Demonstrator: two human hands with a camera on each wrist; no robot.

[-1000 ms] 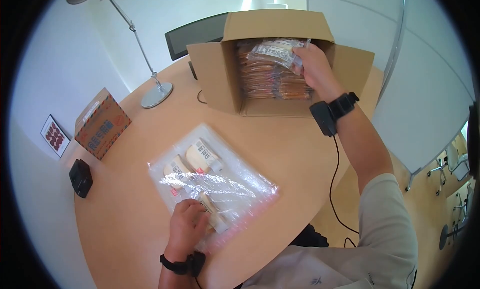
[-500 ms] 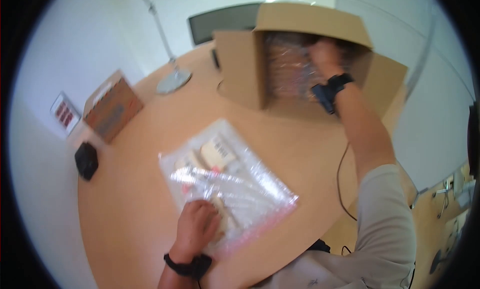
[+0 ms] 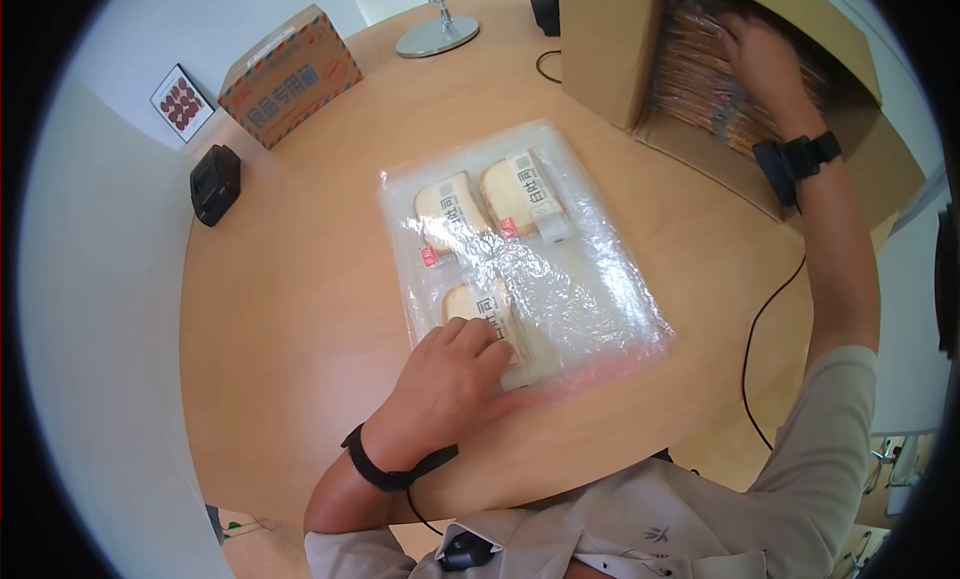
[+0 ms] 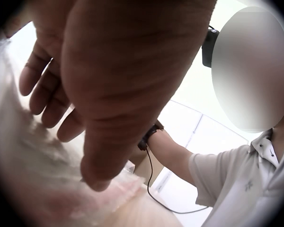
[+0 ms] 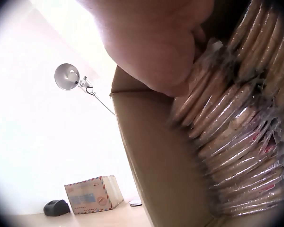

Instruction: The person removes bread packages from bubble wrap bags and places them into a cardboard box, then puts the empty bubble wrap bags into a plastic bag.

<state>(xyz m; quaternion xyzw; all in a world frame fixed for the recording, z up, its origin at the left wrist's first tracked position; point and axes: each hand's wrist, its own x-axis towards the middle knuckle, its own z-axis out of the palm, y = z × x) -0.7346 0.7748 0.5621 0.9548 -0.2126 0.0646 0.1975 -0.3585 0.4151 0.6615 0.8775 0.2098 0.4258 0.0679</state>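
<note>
In the head view, three wrapped bread slices [image 3: 455, 214] with printed labels lie flat with a clear plastic bag [image 3: 590, 309]; whether they are inside it, I cannot tell. My left hand [image 3: 450, 384] rests its fingers on the lowest slice, partly covering it. The left wrist view shows that hand's [image 4: 104, 85] fingers loosely extended over the plastic. Inside the large cardboard box [image 3: 610, 49], my right hand [image 3: 770, 74] touches the top of the stacked wrapped packs [image 3: 700, 69]. Its palm hides most of its fingers in the right wrist view, so its grip is unclear.
A smaller printed carton [image 3: 290, 84] stands at the back left, beside a black device [image 3: 215, 184] and a framed picture [image 3: 182, 104]. A lamp base [image 3: 438, 36] is behind the bag. A black cable [image 3: 760, 329] hangs from the right wrist.
The head view has turned, shifting the box up and right. My right hand, earlier holding a labelled pack above the stack, is now further in the box, and that pack cannot be made out.
</note>
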